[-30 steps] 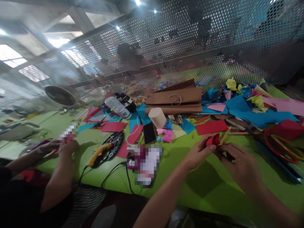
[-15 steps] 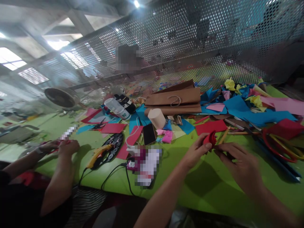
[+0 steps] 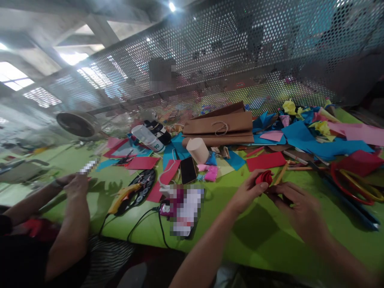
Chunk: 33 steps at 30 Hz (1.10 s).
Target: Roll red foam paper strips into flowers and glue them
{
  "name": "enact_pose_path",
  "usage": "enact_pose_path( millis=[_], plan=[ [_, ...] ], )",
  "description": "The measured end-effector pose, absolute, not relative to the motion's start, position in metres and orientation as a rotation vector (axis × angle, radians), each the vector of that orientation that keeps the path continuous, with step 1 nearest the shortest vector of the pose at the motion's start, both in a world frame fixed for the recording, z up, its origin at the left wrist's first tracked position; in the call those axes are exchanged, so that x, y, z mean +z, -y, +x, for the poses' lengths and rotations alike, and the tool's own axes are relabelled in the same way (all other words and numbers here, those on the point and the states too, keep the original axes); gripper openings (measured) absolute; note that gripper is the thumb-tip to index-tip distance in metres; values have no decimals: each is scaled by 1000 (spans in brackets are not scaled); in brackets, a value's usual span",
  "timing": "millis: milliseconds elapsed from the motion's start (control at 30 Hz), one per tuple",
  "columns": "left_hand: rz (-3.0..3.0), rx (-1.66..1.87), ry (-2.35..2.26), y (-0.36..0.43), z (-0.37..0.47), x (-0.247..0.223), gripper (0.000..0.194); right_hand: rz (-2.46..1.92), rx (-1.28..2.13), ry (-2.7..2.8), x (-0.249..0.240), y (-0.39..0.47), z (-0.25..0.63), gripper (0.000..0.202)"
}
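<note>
My left hand [image 3: 248,191] pinches red, spiral-rolled paper [image 3: 264,177]; beside it, I cannot tell my right hand [image 3: 301,204]'s grip; slackening could uncoil it.

So there's a folded brown paper bundle [image 3: 222,127] lying in front of a perforated metal screen [image 3: 210,52], with a cream roll [image 3: 198,151] and a dark-screened phone [image 3: 188,171] right by it. Off to the left, a corded yellow tool [image 3: 121,197] sits by a black tray [image 3: 149,182], plus a kinda blurry fan [image 3: 76,124] further back.
</note>
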State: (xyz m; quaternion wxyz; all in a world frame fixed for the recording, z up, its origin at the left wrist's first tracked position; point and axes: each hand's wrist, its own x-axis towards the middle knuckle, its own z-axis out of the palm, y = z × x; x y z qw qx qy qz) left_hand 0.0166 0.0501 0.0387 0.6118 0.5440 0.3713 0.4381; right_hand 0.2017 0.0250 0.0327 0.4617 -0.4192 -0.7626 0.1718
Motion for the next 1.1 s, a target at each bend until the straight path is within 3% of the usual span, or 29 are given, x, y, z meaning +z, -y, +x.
enact_pose_path(
  millis=[433,1100],
  plan=[
    [1180,1048,-838,-52,16,36,64,-997,360,1874,27,-27,206,18],
    [1134,978,-883,-52,15,40,66,-1010,349,1825,37,-31,212,13]
  ],
)
